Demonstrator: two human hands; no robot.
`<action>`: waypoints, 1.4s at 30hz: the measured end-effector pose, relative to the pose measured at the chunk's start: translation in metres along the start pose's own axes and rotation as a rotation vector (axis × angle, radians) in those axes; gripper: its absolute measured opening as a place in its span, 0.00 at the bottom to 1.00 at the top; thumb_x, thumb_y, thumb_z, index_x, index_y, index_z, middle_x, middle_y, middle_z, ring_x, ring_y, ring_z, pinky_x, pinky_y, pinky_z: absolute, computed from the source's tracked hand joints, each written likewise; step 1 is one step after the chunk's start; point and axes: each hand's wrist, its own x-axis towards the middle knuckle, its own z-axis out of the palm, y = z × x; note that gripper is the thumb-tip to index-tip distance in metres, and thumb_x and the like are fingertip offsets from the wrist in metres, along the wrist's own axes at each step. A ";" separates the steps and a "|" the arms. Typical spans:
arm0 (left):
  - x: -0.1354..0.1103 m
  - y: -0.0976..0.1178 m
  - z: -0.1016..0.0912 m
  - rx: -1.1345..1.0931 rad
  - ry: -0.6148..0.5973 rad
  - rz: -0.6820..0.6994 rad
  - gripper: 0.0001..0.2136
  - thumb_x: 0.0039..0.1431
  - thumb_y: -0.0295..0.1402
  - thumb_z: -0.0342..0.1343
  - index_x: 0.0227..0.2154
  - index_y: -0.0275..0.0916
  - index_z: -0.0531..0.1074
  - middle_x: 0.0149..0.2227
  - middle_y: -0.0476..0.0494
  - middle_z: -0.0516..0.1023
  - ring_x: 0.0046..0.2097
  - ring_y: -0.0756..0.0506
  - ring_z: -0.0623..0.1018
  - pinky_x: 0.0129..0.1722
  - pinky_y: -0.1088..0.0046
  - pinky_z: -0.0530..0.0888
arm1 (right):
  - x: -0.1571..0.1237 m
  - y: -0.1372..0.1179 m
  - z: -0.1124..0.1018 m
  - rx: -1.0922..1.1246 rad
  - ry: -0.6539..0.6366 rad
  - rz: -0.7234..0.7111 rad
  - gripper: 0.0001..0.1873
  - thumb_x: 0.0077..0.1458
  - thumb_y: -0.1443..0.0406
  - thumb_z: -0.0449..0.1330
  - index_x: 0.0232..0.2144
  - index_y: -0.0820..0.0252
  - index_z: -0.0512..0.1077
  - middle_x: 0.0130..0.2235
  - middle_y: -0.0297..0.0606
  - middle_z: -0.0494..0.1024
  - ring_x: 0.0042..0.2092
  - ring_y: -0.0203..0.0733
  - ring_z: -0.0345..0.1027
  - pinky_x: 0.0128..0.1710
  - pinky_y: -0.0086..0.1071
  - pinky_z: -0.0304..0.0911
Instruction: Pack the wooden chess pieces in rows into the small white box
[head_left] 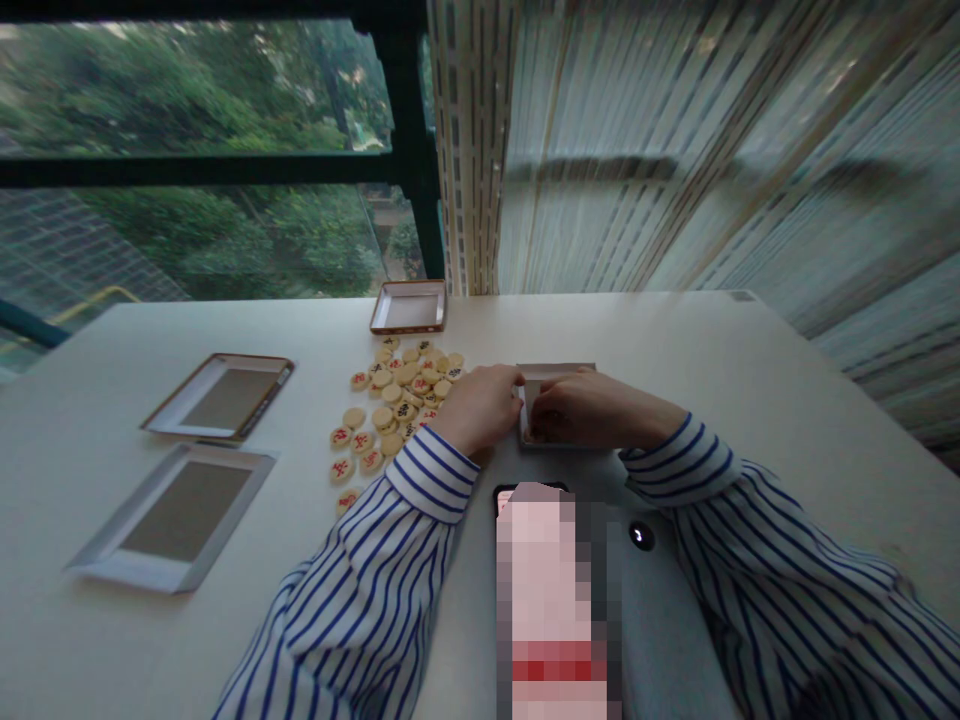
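- Game pieces (407,373) loosely heaped left of the open box (556,368)
- Left hand (484,403) half-curled by its rim, right hand (581,400) curled over it; can't tell what either holds
- Probably arranging pieces inside; next calls for a light touch imo

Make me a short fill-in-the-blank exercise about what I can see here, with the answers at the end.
Both sleeves are white with blue ____.
The round pieces on the table bear markings in red or ____.
Farther left than all the pieces lie ____ shallow open boxes.
The person's hand nearer the pieces is the ____ one.

Missing words: stripes; black; two; left.
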 end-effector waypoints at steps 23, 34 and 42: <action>-0.002 -0.002 -0.016 -0.025 0.020 -0.062 0.16 0.54 0.33 0.50 0.46 0.40 0.70 0.39 0.43 0.78 0.41 0.45 0.76 0.41 0.71 0.70 | -0.006 0.008 -0.007 -0.101 0.053 0.039 0.11 0.53 0.66 0.50 0.26 0.59 0.72 0.30 0.38 0.76 0.30 0.36 0.66 0.30 0.29 0.53; -0.027 -0.010 -0.064 -0.137 0.317 -0.044 0.15 0.54 0.35 0.51 0.44 0.40 0.72 0.35 0.46 0.78 0.37 0.48 0.76 0.39 0.73 0.71 | -0.014 -0.015 -0.024 -0.146 0.208 -0.006 0.11 0.55 0.65 0.49 0.27 0.60 0.70 0.31 0.38 0.75 0.29 0.35 0.64 0.30 0.30 0.49; -0.078 -0.020 -0.068 -0.164 0.426 -0.050 0.12 0.56 0.35 0.51 0.41 0.41 0.73 0.34 0.48 0.78 0.33 0.50 0.75 0.35 0.75 0.71 | -0.017 -0.036 -0.027 -0.141 0.282 -0.065 0.10 0.57 0.65 0.49 0.30 0.59 0.70 0.31 0.37 0.74 0.31 0.36 0.64 0.32 0.32 0.50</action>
